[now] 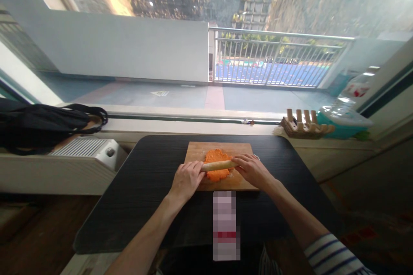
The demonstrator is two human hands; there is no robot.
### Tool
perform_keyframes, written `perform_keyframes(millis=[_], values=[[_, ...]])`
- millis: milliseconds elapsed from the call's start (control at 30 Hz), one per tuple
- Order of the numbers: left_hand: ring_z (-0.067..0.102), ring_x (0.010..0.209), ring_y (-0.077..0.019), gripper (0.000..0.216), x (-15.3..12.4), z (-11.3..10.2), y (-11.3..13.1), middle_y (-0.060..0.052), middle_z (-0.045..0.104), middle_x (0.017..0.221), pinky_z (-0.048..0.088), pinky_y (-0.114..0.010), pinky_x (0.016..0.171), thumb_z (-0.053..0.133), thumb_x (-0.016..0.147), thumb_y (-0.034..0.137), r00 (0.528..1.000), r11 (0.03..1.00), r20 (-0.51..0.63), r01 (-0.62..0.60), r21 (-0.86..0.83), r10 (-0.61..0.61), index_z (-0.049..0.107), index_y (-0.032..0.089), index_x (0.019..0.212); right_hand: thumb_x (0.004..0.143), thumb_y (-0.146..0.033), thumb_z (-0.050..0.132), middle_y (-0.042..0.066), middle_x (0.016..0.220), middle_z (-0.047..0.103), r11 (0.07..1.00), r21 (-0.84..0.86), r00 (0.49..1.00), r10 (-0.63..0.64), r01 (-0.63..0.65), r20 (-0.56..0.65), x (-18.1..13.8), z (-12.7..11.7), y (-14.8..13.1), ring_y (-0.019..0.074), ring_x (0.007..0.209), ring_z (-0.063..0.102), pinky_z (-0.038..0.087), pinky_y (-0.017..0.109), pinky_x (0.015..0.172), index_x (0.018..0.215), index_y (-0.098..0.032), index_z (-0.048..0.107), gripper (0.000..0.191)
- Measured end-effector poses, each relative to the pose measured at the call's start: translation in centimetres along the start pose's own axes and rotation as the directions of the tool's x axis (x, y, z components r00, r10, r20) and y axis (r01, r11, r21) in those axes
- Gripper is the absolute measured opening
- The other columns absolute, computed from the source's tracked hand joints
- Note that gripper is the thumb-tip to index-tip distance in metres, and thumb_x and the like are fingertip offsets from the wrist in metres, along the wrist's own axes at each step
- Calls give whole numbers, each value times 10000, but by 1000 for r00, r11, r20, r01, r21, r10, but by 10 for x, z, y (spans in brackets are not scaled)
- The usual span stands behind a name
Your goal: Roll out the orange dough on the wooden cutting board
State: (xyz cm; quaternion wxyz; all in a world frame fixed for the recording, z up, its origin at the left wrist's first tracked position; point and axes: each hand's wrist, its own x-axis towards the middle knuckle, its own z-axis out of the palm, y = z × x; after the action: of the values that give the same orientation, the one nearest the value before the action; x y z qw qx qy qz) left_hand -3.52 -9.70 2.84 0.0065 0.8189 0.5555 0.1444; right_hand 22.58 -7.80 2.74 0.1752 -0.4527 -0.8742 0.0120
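Note:
A wooden cutting board [196, 150] lies on a dark table [145, 189] under the window. On the board sits a flattened patch of orange dough [215, 154]. A pale wooden rolling pin [219, 165] lies across the dough. My left hand [187, 178] is closed over the pin's left end. My right hand [253, 169] is closed over its right end, fingers curled on top. Both wrists rest near the board's front edge.
A black bag [45, 124] lies on the sill at the left above a white radiator [87, 150]. A wooden rack [305, 123] and a teal lidded container [342, 122] stand at the right of the sill. A blurred upright object [226, 225] stands at the table's front.

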Motion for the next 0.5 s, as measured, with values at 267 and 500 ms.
perform_keyframes(millis=[267, 500], values=[[615, 1063, -235, 268, 0, 12, -6, -100, 672, 1135, 471, -382, 918, 541, 851, 238, 1000, 1000, 19, 0, -6, 0, 616, 170, 1100, 862, -193, 584, 63, 1167, 672, 997, 65, 997, 47, -51, 58, -4, 12, -2, 193, 1065, 606, 461, 359, 927, 1111, -232, 647, 260], [568, 1173, -270, 396, 18, 27, 1, -180, 623, 1232, 433, -413, 1024, 386, 905, 363, 994, 998, -105, 36, 50, -31, 670, 105, 1000, 897, -188, 491, 79, 1200, 646, 993, 84, 997, 82, -80, -13, 8, 16, -8, 183, 1148, 559, 416, 370, 993, 906, -202, 651, 161]])
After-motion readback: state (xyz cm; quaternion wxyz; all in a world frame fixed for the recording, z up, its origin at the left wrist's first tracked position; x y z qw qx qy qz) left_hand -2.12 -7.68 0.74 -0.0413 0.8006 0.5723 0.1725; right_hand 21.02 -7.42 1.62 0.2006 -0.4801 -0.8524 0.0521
